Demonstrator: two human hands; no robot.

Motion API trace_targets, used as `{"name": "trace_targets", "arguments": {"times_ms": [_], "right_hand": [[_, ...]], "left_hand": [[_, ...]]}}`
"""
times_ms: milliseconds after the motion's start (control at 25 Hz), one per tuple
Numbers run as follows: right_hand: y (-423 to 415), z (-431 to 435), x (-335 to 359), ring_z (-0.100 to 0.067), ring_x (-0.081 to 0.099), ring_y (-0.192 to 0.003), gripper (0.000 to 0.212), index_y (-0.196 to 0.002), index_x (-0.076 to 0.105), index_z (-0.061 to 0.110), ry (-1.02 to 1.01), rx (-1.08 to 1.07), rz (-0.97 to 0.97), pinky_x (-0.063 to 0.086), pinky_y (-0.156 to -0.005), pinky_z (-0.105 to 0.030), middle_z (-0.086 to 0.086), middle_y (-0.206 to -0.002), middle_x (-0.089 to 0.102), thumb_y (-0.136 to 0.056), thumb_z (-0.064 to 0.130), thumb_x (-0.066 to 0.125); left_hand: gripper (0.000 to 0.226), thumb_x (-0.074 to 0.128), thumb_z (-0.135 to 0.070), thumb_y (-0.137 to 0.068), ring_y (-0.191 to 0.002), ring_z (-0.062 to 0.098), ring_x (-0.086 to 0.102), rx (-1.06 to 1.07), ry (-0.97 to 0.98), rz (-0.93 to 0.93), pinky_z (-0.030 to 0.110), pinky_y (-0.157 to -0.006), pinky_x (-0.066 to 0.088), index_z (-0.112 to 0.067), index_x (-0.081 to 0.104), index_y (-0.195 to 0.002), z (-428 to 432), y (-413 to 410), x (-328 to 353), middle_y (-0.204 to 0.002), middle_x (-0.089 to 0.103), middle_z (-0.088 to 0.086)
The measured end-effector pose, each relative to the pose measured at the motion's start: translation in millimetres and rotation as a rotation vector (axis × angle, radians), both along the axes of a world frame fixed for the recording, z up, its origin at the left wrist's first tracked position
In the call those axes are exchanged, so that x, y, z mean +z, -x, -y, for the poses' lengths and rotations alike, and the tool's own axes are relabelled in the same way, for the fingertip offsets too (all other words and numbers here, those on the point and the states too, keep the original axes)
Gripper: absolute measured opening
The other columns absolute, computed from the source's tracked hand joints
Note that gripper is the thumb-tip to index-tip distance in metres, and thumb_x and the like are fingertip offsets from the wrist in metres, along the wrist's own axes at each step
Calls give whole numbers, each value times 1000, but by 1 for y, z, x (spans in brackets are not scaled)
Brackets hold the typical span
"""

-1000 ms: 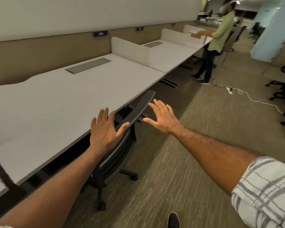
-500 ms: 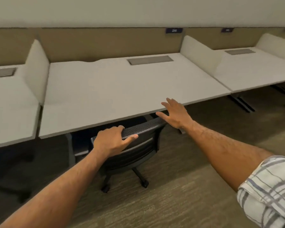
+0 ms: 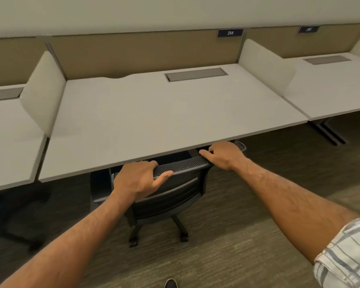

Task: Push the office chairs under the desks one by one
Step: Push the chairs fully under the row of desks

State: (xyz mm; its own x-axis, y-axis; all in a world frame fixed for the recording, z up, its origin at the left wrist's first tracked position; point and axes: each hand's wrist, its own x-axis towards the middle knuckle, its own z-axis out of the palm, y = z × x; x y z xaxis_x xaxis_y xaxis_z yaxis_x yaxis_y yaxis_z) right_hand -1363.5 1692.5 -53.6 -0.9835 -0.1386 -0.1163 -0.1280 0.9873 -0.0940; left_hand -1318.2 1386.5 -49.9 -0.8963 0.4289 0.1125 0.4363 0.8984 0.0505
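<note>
A black mesh-backed office chair (image 3: 175,196) stands at the front edge of the middle white desk (image 3: 154,121), its seat hidden beneath the desktop and its backrest top just below the desk edge. My left hand (image 3: 137,180) grips the left end of the backrest's top rim, thumb along the front. My right hand (image 3: 224,154) is closed over the right end of the same rim, close to the desk edge. The chair's wheeled base (image 3: 158,235) shows on the carpet below.
White side dividers (image 3: 44,94) separate this desk from neighbouring desks left and right (image 3: 330,94). A tan back panel with a label reading 214 (image 3: 230,33) runs behind. Desk legs (image 3: 328,134) stand at the right. A dark chair base (image 3: 19,231) sits under the left desk.
My view turned from looking along the row to facing the desk. Both hands went from open and hovering to gripping the backrest rim, and the chair moved in closer under the desk.
</note>
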Motion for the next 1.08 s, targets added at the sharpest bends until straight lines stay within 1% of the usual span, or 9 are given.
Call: {"name": "trace_targets", "arguments": {"times_ms": [80, 200, 280, 480, 600, 680, 840, 960, 1080], "right_hand": [[9, -6, 2, -20, 63, -71, 75, -77, 73, 11, 0, -19, -5, 52, -75, -38, -3, -72, 68, -98, 71, 32], [19, -10, -1, -22, 64, -73, 76, -78, 74, 9, 5, -4, -26, 53, -76, -39, -5, -75, 70, -97, 71, 34], [24, -14, -2, -22, 64, -74, 74, -78, 74, 10, -12, 27, -27, 53, -78, -39, -4, -76, 69, -97, 70, 35], [59, -39, 5, -19, 61, -74, 68, -73, 70, 16, 12, 113, 78, 48, -73, -37, -2, -75, 67, -97, 71, 40], [73, -56, 3, -20, 59, -72, 64, -69, 66, 17, 43, 152, 71, 44, -69, -35, -3, -73, 65, -99, 67, 40], [81, -68, 2, -19, 57, -73, 60, -70, 63, 18, 58, 173, 61, 44, -68, -36, -2, -75, 63, -100, 64, 40], [100, -88, 2, -18, 58, -84, 56, -87, 66, 22, 54, 190, 83, 51, -80, -42, 0, -91, 64, -99, 66, 35], [112, -107, 3, -20, 60, -100, 60, -108, 70, 24, 56, 185, 62, 50, -90, -45, -1, -111, 68, -97, 70, 35], [119, -125, 1, -23, 56, -119, 60, -128, 64, 25, 96, 177, 77, 46, -101, -47, -2, -134, 63, -97, 70, 37]], "left_hand": [[82, 6, -89, -84, -65, 10, 57, -2, -32, -8, 29, -56, 43, -29, 62, -93, -5, 9, -1, -74, 63, -10], [86, 4, -91, -81, -66, 9, 57, -16, -40, -24, 26, -54, 37, -30, 64, -94, -10, 20, -4, -75, 64, -11], [86, 4, -91, -81, -67, 10, 57, -22, -51, -22, 28, -56, 42, -30, 64, -96, -11, 27, -5, -76, 63, -11], [86, 5, -90, -82, -67, 10, 56, -23, -16, 9, 29, -56, 42, -28, 63, -96, -23, 57, -1, -76, 60, -10], [88, 5, -91, -80, -72, 11, 58, -7, -8, 59, 30, -62, 48, -29, 64, -101, -34, 70, -2, -81, 63, -11], [86, 8, -91, -80, -80, 10, 61, 31, -44, 110, 31, -66, 48, -33, 66, -108, -45, 78, -1, -91, 67, -12], [73, 20, -81, -85, -100, 14, 63, 137, -128, 237, 35, -79, 46, -37, 67, -119, -71, 96, 6, -113, 71, -12], [64, 26, -79, -90, -98, 13, 62, 171, -95, 248, 35, -81, 48, -38, 67, -117, -90, 108, 4, -112, 72, -11], [66, 25, -81, -89, -93, 12, 61, 190, -70, 239, 35, -79, 49, -38, 68, -115, -107, 114, 0, -109, 72, -11]]}}
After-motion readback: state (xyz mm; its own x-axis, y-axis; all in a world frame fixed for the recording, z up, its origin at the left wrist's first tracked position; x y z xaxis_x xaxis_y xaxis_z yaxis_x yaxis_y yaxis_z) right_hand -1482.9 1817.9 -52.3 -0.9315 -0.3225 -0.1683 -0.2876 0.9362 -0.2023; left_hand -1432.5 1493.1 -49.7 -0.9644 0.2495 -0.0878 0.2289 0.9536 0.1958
